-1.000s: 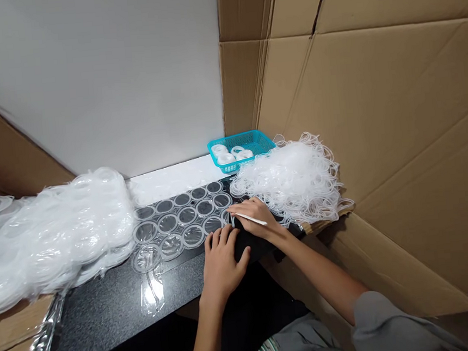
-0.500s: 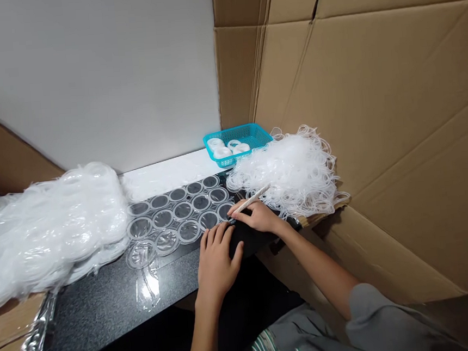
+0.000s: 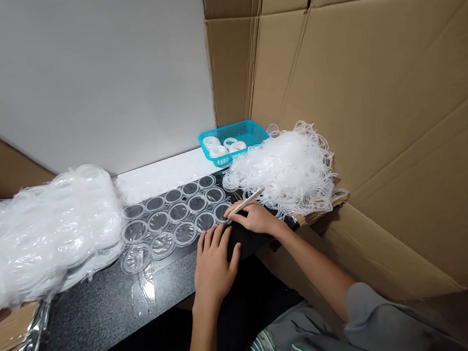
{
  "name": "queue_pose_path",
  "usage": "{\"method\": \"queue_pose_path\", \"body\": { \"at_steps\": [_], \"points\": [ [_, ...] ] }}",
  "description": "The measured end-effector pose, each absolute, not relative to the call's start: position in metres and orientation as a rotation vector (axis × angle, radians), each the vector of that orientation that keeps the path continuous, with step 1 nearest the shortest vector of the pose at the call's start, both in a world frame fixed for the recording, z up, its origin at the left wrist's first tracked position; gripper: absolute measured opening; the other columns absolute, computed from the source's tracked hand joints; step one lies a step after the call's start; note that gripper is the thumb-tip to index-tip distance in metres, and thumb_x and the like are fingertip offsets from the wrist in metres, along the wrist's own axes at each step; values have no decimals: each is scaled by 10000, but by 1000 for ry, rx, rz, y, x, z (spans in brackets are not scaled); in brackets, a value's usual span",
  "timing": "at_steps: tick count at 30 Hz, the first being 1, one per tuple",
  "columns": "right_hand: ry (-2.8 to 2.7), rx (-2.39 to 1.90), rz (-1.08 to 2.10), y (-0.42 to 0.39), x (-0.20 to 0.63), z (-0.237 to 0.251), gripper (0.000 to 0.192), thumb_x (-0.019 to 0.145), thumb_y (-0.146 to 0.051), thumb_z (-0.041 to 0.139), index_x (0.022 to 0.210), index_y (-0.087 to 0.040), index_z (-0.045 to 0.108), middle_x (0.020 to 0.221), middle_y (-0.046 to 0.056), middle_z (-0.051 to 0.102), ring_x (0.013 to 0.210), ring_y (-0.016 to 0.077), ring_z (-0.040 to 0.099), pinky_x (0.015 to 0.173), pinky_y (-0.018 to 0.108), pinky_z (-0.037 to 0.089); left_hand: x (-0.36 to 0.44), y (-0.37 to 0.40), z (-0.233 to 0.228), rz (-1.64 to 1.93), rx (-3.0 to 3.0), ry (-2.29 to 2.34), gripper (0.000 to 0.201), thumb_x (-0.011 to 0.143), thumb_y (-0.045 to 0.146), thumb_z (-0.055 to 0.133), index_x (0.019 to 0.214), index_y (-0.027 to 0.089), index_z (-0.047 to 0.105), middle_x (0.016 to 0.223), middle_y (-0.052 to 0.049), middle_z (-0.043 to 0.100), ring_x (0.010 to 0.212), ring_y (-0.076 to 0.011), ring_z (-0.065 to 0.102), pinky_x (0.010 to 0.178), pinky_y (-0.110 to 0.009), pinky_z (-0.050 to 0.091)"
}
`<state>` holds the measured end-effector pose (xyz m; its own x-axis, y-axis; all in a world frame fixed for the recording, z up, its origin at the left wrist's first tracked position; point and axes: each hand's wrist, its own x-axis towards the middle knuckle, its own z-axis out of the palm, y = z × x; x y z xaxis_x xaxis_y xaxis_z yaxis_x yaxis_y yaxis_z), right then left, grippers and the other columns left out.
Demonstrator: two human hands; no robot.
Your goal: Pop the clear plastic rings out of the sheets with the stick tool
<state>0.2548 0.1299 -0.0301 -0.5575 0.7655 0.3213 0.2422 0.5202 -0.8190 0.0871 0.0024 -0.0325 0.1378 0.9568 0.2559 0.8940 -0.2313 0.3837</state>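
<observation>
My right hand (image 3: 255,218) is closed around a thin white stick-like tool (image 3: 245,202), pinched between thumb and fingers, its tip down at the near right corner of the clear plastic sheet of round ring-shaped cut-outs (image 3: 172,215). The tool slants up and to the right, toward the loose heap of thin white plastic rings (image 3: 286,168) that lies just beyond my knuckles. My left hand (image 3: 214,264) grips nothing; it lies flat with fingers spread, palm down on the dark speckled stone counter (image 3: 106,304), its fingertips at the near edge of the sheet and just beside my right hand. The sheet lies flat on the counter, rows of circles running from a big pile of translucent white plastic sheets (image 3: 42,230) on the left across to the ring heap on the right. Behind the ring heap, against the wall, sits a small turquoise mesh basket (image 3: 250,133) with a few white rolls (image 3: 223,145) in it. Brown cardboard panels (image 3: 375,103) stand along the right side, and a white wall (image 3: 86,73) rises behind the counter.
</observation>
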Motion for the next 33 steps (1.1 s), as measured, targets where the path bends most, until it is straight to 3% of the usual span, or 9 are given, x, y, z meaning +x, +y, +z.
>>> {"method": "queue_pose_path", "body": {
  "at_steps": [5, 11, 17, 24, 33],
  "points": [
    [-2283, -777, 839, 130, 255, -28, 235, 1030, -262, 574, 1072, -269, 806, 1111, 16, 810, 1139, 223, 702, 1087, 404, 493, 92, 6, -29, 661, 2233, 1892, 418, 1035, 375, 507, 1437, 273, 562, 1539, -74, 578, 1425, -311, 493, 1242, -564, 306],
    [-2455, -708, 417, 129, 252, -42, 321, 1014, -145, 535, 1229, -222, 760, 1387, 71, 714, 1176, 243, 683, 1005, 408, 503, 93, 9, -26, 645, 2201, 1888, 370, 1023, 358, 539, 1374, 248, 569, 1519, -85, 580, 1402, -312, 496, 1211, -575, 322],
    [-2410, -918, 163, 153, 238, -24, 339, 1011, -119, 537, 1245, -218, 761, 1287, 58, 770, 1063, 240, 735, 914, 366, 495, 90, 4, -26, 642, 2198, 1883, 342, 1030, 357, 543, 1354, 253, 577, 1479, -77, 597, 1406, -290, 494, 1239, -542, 309],
    [-2267, -1168, 172, 191, 219, 20, 288, 1044, -230, 547, 1164, -272, 805, 1211, 27, 799, 1113, 252, 747, 985, 362, 492, 91, 0, -25, 669, 2163, 1892, 338, 1022, 343, 559, 1349, 262, 582, 1479, -70, 596, 1413, -293, 492, 1236, -556, 333],
    [-1922, -1318, 281, 200, 214, 16, 284, 1031, -284, 559, 1135, -289, 823, 1193, 24, 804, 1125, 251, 752, 999, 347, 549, 92, -2, -27, 704, 2147, 1887, 355, 1005, 341, 583, 1351, 260, 595, 1481, -72, 599, 1418, -298, 500, 1243, -576, 337]
  ]
}}
